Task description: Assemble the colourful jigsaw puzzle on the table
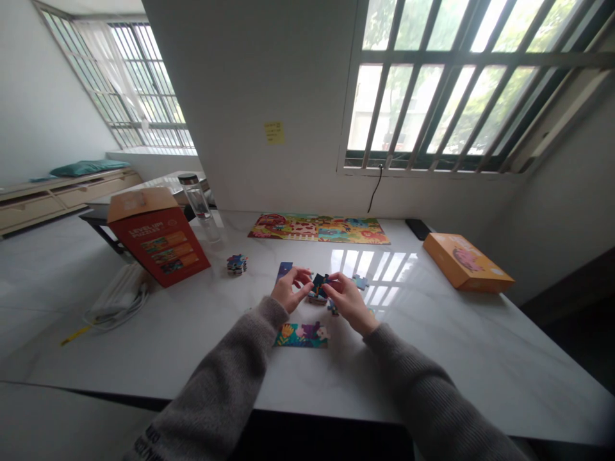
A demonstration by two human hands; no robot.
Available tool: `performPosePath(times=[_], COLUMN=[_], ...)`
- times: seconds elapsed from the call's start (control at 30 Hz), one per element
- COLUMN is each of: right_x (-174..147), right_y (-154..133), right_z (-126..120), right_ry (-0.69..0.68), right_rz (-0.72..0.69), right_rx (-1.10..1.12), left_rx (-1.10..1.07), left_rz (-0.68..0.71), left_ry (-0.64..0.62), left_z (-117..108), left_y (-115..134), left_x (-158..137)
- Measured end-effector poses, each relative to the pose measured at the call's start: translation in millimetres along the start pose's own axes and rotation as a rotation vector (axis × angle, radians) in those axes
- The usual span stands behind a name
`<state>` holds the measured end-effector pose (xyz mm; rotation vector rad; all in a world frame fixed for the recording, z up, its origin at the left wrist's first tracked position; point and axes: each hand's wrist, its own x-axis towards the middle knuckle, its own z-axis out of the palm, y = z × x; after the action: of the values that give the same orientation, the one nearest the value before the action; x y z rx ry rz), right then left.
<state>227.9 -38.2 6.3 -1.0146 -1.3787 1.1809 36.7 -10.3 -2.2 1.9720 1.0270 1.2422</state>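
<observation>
A dark puzzle piece (319, 282) is held up between my hands over the middle of the table. My left hand (289, 289) is curled with its thumb at the piece's left edge. On the other side, my right hand (346, 298) pinches its right edge between thumb and fingers. Just below the held piece lies a small stack of pieces (317, 299), partly hidden. A purple-blue piece (282, 269) shows behind my left hand. Nearer to me is a joined strip of puzzle (302, 335) with flowers. Loose pieces (360, 282) lie around my right hand.
At the back lies an assembled puzzle strip (318, 228). Left are a stack of pieces (237, 264), a red puzzle box (163, 246), a glass bottle (195, 195) and a white power strip with cable (118, 294). Right are an orange box (466, 261) and a black phone (418, 228).
</observation>
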Motion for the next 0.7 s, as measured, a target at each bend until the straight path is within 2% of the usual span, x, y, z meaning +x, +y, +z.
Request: performPosePath(times=[0.13,0.2,0.3,0.47,0.57,0.63,0.7], right_x=[-2.7,-4.6,-6.6,-5.2,-1.1,2.2,4.8], right_y=[-0.6,-0.9,-1.4,-3.5,-3.1,-0.9,3.2], right_z=[0.8,2.4,5.5,6.9,1.9,-4.0,-10.2], right_ry=[0.124,0.149,0.127,0.018,0.014,0.045,0.079], right_rz=[0.031,0.042,0.075,0.102,0.051,-0.031,-0.158], right_rx=[-0.045,-0.056,0.031,0.057,-0.005,-0.128,-0.353], left_rx=[0.251,0.376,0.500,0.451,0.367,0.359,0.392], left_rz=[0.199,0.266,0.290,0.291,0.289,0.262,0.221], left_ry=[-0.083,-0.062,-0.017,-0.016,-0.048,-0.055,-0.030], left_z=[4.4,6.0,5.6,0.5,-4.9,-11.3,-19.5], left_y=[2.2,3.7,5.9,5.6,3.0,0.7,-2.3], left_x=[-4.1,-5.6,-6.8,-5.1,-2.4,-0.1,1.9])
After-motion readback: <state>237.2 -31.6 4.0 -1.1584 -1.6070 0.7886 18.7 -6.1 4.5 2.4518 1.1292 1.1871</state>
